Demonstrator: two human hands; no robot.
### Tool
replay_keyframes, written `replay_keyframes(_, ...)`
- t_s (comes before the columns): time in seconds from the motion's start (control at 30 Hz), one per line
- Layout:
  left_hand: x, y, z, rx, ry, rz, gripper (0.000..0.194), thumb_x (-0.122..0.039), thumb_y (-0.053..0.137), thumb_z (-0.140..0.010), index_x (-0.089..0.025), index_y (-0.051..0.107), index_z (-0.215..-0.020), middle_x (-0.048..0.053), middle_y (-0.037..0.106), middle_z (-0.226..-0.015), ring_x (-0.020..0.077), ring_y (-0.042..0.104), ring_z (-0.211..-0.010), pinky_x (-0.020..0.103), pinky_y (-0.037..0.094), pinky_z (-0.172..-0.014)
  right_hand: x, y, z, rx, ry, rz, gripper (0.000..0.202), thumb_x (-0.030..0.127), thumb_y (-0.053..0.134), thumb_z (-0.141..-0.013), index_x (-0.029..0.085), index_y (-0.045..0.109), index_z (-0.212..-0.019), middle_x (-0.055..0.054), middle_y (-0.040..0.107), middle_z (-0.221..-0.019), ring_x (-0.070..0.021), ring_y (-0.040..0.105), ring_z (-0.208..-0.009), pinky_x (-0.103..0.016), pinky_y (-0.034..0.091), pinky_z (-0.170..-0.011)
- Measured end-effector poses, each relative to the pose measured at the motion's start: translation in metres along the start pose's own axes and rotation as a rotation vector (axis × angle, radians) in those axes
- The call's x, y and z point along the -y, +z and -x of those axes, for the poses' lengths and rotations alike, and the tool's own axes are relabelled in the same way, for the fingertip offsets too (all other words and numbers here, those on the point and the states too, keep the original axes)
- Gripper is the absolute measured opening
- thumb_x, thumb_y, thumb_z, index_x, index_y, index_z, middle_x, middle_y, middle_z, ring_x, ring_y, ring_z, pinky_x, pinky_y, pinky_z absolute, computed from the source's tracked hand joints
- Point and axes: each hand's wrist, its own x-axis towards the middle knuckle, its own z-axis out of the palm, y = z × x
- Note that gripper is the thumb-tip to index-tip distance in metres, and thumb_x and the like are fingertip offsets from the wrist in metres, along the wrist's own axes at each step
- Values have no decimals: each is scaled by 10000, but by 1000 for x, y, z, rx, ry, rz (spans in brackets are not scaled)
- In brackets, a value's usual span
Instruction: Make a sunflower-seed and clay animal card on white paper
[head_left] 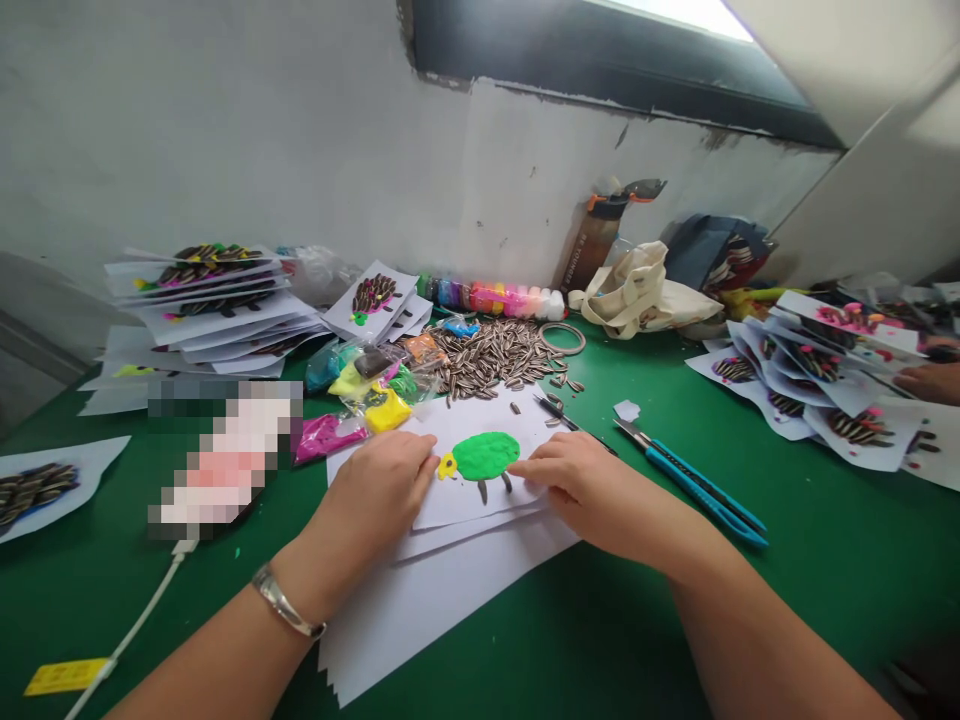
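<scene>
Green clay (486, 456) flat on your sheet (450, 515), yellow head (448, 466) and two seed legs attached. Body bare; samples in the left stack (161, 310) carry seeds. Right hand (592, 490) unclenched, fingertip at clay edge; left hand (390, 480) curled on paper, grip cannot be told. Seed pile (487, 355) beyond; clay packets (386, 410) and pen (574, 425) crowd the sheet.

On the bottle (591, 245), pale capital letters are running along the side. They are seeming to read "BE TOUM", and the letters after this are staying unclear. A yellow label (66, 677) is lying by the cable (146, 608), but it is showing no words that can be read.
</scene>
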Motion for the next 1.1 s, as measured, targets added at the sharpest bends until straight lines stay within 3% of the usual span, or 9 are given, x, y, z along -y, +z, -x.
replay_keyframes(0.23,2,3,-2,-13,7,10,250,-227,437,-954,-155,668,-1020,101,694,-947,250,632,-893,370,496,-790,1,1,-4,171,-21,-19,349,15,491,-837,249,693,-1000,-33,631,-877,-164,547,-843,-306,309,-818)
replay_keyframes(0.57,7,8,-2,-28,3,20,288,-234,440,-954,-138,672,-1094,112,703,-1008,260,633,-938,392,501,-844,-1,3,-6,183,4,13,291,49,473,-856,229,673,-968,-27,606,-852,-152,530,-792,-295,285,-747)
replay_keyframes(0.93,4,7,-1,-34,18,18,233,-212,457,-951,-155,671,-1025,102,697,-968,252,634,-915,377,500,-816,0,5,-6,192,9,53,321,51,464,-854,242,661,-1020,-27,592,-848,-150,515,-764,-282,272,-659)
replay_keyframes(1.1,4,7,1,-46,21,10,223,-204,463,-947,-159,670,-1016,98,694,-949,250,637,-914,371,499,-813,-2,5,-4,197,-9,72,357,38,482,-831,255,672,-1041,-37,596,-886,-165,523,-809,-286,294,-689)
